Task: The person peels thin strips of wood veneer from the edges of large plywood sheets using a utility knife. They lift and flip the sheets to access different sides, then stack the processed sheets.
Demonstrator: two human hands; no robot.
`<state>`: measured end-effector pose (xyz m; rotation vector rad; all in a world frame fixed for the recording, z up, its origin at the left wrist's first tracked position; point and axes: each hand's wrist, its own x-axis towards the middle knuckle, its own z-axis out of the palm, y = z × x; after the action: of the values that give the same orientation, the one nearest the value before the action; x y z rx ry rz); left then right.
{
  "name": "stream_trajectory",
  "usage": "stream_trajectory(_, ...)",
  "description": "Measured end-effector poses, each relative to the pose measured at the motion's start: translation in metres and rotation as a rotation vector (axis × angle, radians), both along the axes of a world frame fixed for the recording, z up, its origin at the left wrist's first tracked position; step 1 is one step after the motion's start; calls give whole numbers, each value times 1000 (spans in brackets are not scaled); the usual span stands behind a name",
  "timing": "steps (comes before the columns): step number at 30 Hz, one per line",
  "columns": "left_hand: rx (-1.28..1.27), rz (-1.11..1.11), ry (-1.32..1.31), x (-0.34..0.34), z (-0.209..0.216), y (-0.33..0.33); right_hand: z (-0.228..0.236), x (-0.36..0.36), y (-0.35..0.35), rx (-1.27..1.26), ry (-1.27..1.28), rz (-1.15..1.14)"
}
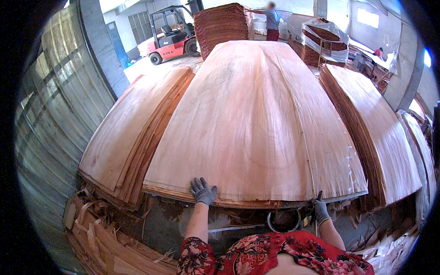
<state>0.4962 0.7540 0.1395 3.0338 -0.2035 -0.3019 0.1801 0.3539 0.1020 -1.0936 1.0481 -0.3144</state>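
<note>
A wide sheet of pale pinkish wood veneer [238, 123] lies on top of a stack in front of me. My left hand [203, 191], in a grey glove, rests flat on its near edge with the fingers spread. At the near edge on the right, my gloved right hand [321, 211] is closed, with a small dark piece sticking up from it that I cannot make out. A thin yellowish line [303, 135] runs lengthwise down the sheet towards that hand; whether it is a strip or a seam, I cannot tell. Small pale marks [350, 167] dot the sheet's right side.
Veneer stacks flank the sheet on the left [123, 133] and right [376, 128]. Veneer scraps [101, 233] litter the lower left. A round metal ring [270, 224] sits below the near edge. Farther back are a red forklift [170, 41], a tall veneer pile [222, 27] and a person [272, 23].
</note>
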Motion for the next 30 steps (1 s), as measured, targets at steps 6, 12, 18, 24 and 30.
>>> stream_trajectory(6, -4, -10, 5, 0, 2, -5, -22, -3, -15, -9, 21, -9)
stream_trajectory(12, -14, 5, 8, -1, 0, -2, -14, -2, -8, 11, 23, -28)
stream_trajectory(18, 4, -7, -13, 0, -2, 1, -16, -2, -10, -8, -11, 24)
stream_trajectory(24, 9, -4, 28, 1, 3, -5, -26, 0, -13, 28, -71, -21)
stream_trajectory(30, 3, -15, -6, 0, 0, 1, -16, -1, -9, 42, 13, -31)
